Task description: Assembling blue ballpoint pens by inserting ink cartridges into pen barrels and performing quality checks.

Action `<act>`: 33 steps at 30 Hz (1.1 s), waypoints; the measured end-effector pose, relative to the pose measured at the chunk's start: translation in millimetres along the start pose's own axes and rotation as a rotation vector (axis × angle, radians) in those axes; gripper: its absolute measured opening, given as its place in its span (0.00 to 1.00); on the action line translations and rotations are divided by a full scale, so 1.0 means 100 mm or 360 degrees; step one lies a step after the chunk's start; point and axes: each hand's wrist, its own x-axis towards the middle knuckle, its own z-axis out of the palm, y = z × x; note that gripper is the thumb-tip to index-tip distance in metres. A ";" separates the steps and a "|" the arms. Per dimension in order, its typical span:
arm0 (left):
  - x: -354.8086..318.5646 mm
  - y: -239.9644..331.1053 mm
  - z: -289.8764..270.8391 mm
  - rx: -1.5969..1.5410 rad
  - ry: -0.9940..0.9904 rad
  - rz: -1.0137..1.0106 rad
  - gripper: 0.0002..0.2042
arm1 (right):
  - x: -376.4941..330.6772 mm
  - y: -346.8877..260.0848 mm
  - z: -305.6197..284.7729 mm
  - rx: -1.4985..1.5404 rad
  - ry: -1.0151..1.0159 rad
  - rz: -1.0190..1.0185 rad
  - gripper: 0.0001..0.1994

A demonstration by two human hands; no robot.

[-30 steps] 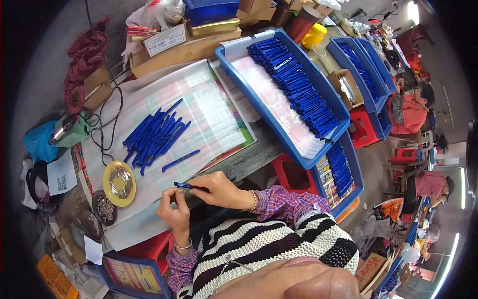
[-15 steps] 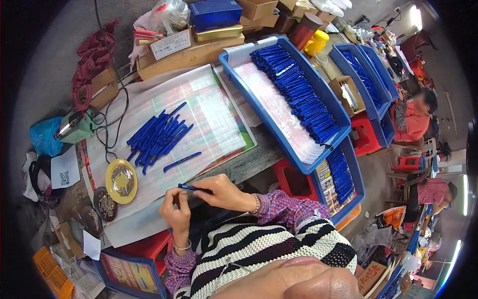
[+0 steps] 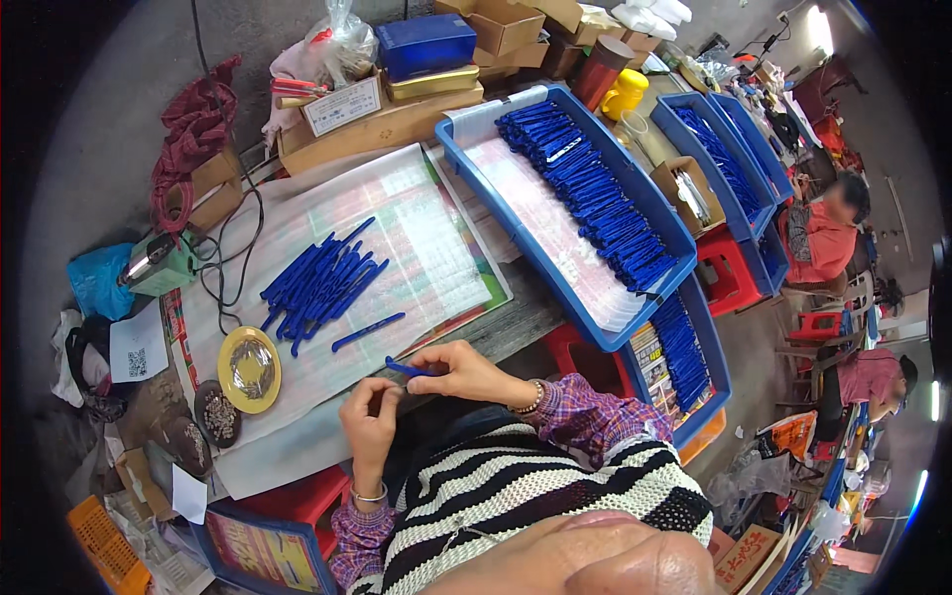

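Note:
At the table's near edge, my right hand [image 3: 464, 377] pinches a slim blue strip [image 3: 405, 369] with a slightly bent end, which points left past the fingertips. My left hand [image 3: 369, 424] is just below and left of it, thumb and fingers pressed together close to the right fingertips. Whatever the left fingers hold, if anything, is too small to make out. A loose pile of similar blue strips [image 3: 322, 288] lies on the papered table [image 3: 416, 208] beyond my hands. One single blue strip [image 3: 367, 332] lies apart from the pile, nearer to me.
Left of the pile, a yellow dish [image 3: 234, 385] holds small shiny pieces, with a dark bowl [image 3: 216, 415] of small bits beside it. To the right, a blue tray [image 3: 496, 218] holds rows of blue strips above another blue tray [image 3: 716, 397]. A cable [image 3: 260, 223] crosses the table's left.
Both hands have shifted a little to the right. The blue strip in my right hand has turned, and more of it shows beyond the fingers. The left fingers have come off its end.

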 end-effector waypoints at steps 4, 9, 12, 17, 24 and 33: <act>0.02 0.06 0.05 0.0094 0.0002 0.0068 0.04 | 0.05 0.06 0.01 0.0054 0.0004 -0.0163 0.13; -0.02 0.07 0.10 -0.0074 0.0013 -0.0022 0.04 | 0.04 -0.11 -0.06 0.0557 -0.0198 0.0418 0.08; -0.05 0.11 0.13 -0.0476 -0.0122 -0.0212 0.04 | 0.11 -0.29 -0.27 0.0368 -0.0138 0.0351 0.07; 0.03 0.53 0.41 -0.0687 -0.1760 -0.0187 0.12 | 0.38 -0.88 -0.47 -0.0043 -0.0039 -0.0211 0.09; -0.15 1.24 1.56 -0.1494 -0.3012 0.0461 0.17 | 0.80 -1.35 -0.09 -0.0720 -0.0347 -0.0921 0.08; -0.08 1.33 1.41 -0.1103 -0.3255 -0.0083 0.13 | 1.01 -1.10 0.07 -0.0776 -0.0582 -0.0934 0.07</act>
